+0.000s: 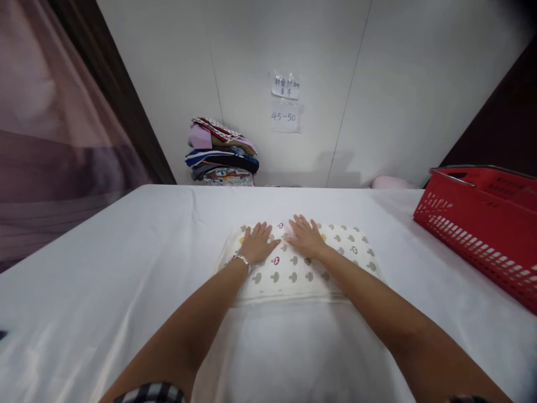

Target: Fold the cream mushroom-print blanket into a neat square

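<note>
A folded white cloth (293, 285) printed with grey, red and yellow mushrooms lies flat on the white-covered table (168, 252). My left hand (257, 244) rests palm down on its upper left part, fingers spread, with a bracelet (240, 259) at the wrist. To the right, my right hand (305, 238) lies flat near the cloth's far middle, its fingers also apart. Both hands press on the fabric and hold nothing. A sheer white layer spreads from under the cloth toward me.
A red plastic basket (478, 224) with a metal handle stands at the right table edge. Beyond the far edge, several folded fabrics (222, 154) are stacked against the wall. Handwritten paper signs (286, 116) hang there. A patterned curtain (54, 140) borders the left side.
</note>
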`<state>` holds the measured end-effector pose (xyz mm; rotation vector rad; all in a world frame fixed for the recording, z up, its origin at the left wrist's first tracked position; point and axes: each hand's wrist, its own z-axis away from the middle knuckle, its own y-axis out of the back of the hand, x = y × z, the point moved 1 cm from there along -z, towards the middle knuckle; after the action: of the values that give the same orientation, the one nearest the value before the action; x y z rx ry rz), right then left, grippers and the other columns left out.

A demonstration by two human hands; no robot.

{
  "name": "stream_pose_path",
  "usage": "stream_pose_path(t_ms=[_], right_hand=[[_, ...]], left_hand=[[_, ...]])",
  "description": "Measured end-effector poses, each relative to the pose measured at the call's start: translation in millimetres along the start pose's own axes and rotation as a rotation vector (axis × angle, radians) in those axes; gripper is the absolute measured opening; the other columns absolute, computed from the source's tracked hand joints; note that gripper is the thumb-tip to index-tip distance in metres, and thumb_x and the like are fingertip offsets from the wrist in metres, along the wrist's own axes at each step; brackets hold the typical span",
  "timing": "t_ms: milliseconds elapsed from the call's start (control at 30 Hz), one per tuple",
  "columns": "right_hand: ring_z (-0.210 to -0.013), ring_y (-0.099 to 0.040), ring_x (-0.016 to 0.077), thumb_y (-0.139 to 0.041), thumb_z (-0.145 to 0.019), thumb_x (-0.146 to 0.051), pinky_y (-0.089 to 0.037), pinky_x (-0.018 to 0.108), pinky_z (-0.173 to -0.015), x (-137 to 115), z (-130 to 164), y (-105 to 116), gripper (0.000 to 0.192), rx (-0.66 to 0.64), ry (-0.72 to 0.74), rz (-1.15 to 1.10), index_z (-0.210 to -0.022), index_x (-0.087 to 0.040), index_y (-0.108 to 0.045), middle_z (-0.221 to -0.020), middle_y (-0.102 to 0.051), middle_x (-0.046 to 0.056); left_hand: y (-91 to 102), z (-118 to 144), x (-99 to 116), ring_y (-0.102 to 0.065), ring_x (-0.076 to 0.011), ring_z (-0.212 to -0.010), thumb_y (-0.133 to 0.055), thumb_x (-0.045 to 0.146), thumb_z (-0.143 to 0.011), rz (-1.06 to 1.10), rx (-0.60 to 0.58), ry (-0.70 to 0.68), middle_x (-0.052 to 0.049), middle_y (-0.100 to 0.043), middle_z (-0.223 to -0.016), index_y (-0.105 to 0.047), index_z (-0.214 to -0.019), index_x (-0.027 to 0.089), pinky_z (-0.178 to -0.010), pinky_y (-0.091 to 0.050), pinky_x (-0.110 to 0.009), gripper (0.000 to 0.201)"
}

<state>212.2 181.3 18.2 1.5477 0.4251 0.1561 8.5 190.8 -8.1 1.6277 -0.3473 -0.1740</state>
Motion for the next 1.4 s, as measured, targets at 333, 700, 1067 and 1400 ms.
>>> stream_pose_path(t_ms=[333,700,1067,1400], right_hand=[[-0.143,-0.009,0.0245,-0.019,-0.089,-0.067,-0.006,0.049,-0.114,-4,-6,-16,0.075,-0.119,0.175,-0.132,-0.146,-0.02,-0.025,-0.155,-0.015,0.008],[-0.143,-0.011,0.0208,-0.024,-0.093,-0.055,-0.009,0.046,-0.114,128,69,0,0.062,-0.02,-0.341,0.062,-0.146,-0.023,-0.027,-0.155,-0.016,0.004],[-0.115,-0.055,0.0257,-0.043,-0.088,-0.037,-0.043,0.033,-0.095,168,84,25,0.051,0.175,-0.816,-0.345,-0.129,-0.01,-0.053,-0.126,-0.059,0.014],[-0.081,-0.066,0.0238,-0.051,-0.084,-0.05,-0.051,0.03,-0.062,170,69,37,0.049,0.068,-0.954,-0.636,-0.107,-0.008,-0.065,-0.1,-0.069,0.017]], left_hand=[[2.3,2,-1,-0.02,-0.0273,-0.14,-0.024,0.053,-0.092,-0.052,0.049,-0.028,-0.008,-0.028,-0.151,-0.033,-0.143,0.018,-0.112,-0.015,-0.053,0.062],[4.3,1,-1,-0.02,-0.0277,-0.14,-0.023,0.054,-0.091,-0.058,0.045,-0.029,-0.008,-0.028,-0.151,-0.035,-0.142,0.02,-0.112,-0.015,-0.053,0.062],[3.3,0,-1,-0.02,-0.0275,-0.14,-0.023,0.055,-0.091,-0.045,0.045,-0.017,-0.007,-0.028,-0.151,-0.035,-0.142,0.019,-0.112,-0.015,-0.053,0.063],[2.7,-1,-2,-0.02,-0.0275,-0.14,-0.024,0.055,-0.09,-0.026,0.04,-0.018,-0.007,-0.029,-0.151,-0.034,-0.142,0.02,-0.113,-0.014,-0.053,0.063]])
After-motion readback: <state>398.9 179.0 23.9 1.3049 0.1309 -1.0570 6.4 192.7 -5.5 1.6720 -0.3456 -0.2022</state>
